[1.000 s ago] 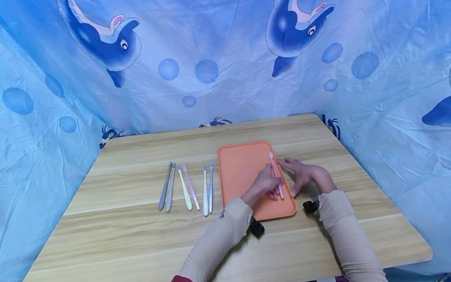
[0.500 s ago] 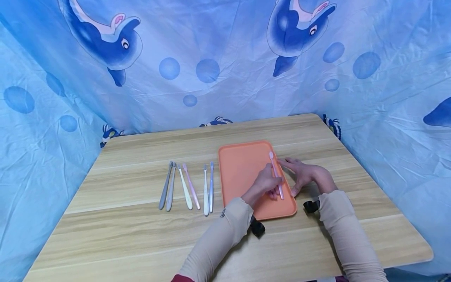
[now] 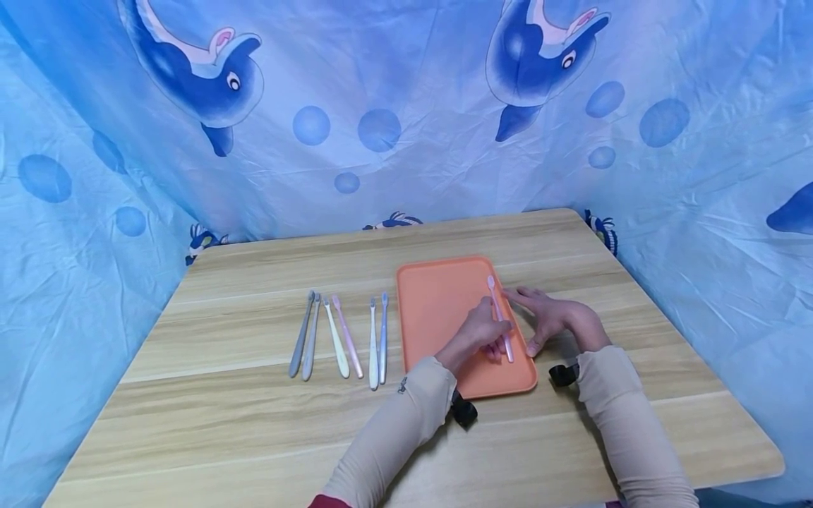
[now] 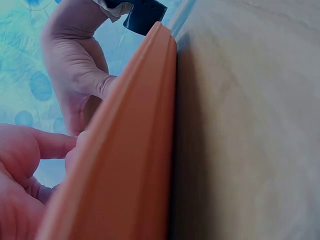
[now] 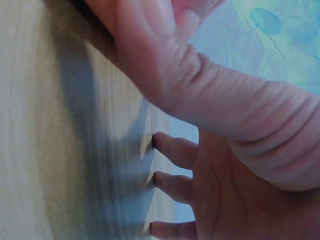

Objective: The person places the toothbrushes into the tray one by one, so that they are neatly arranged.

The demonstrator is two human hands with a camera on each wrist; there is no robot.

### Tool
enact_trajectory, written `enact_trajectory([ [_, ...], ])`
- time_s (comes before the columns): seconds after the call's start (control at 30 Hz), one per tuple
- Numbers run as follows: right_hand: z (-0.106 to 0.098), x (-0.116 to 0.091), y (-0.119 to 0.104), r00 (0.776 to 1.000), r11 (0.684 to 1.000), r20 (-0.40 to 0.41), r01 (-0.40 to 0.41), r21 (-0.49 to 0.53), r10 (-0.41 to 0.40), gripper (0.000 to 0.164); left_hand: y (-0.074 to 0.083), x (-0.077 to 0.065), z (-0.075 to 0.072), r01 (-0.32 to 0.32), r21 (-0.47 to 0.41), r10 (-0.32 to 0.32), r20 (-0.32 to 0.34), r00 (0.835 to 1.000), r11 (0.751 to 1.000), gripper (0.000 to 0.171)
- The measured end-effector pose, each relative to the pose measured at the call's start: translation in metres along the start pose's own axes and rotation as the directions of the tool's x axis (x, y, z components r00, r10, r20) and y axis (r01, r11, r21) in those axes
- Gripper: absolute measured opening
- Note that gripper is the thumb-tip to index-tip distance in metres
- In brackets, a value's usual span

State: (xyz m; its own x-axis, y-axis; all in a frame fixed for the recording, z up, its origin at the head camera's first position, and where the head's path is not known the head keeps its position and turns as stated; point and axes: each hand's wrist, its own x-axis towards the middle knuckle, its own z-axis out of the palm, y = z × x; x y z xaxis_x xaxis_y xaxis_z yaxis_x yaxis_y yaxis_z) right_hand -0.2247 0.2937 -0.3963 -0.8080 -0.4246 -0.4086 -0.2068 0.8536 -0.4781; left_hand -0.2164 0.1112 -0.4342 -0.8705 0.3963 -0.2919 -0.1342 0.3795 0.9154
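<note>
from here: l hand point(image 3: 476, 329) pinches pink toothbrush point(image 3: 495, 298) approx mid-handle; brush is inside orange tray point(image 3: 432, 298), along its r side. can't tell if it bears on the tray floor. r hand point(image 3: 552, 316) has fingers spread, touching tray's r rim, no hold on brush. brush looks v light, stiff plastic, prob slick; mid-handle = best hold. tray prob light too, may slide w/o bracing at rim.
</note>
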Motion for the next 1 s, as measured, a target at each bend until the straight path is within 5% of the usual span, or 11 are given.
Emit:
enact_trajectory([
  [0.47,0.0,0.001,0.003,0.999,0.999,0.007,0.032,-0.017,-0.032,0.133,0.023,-0.016,-0.009,-0.062,0.067,0.063,-0.022,0.998,0.996,0.081],
  [1.0,0.001,0.001,0.002,1.0,1.0,-0.006,0.025,0.0,-0.025,0.134,0.055,-0.046,-0.026,-0.146,0.094,0.146,0.009,0.989,0.985,0.075],
])
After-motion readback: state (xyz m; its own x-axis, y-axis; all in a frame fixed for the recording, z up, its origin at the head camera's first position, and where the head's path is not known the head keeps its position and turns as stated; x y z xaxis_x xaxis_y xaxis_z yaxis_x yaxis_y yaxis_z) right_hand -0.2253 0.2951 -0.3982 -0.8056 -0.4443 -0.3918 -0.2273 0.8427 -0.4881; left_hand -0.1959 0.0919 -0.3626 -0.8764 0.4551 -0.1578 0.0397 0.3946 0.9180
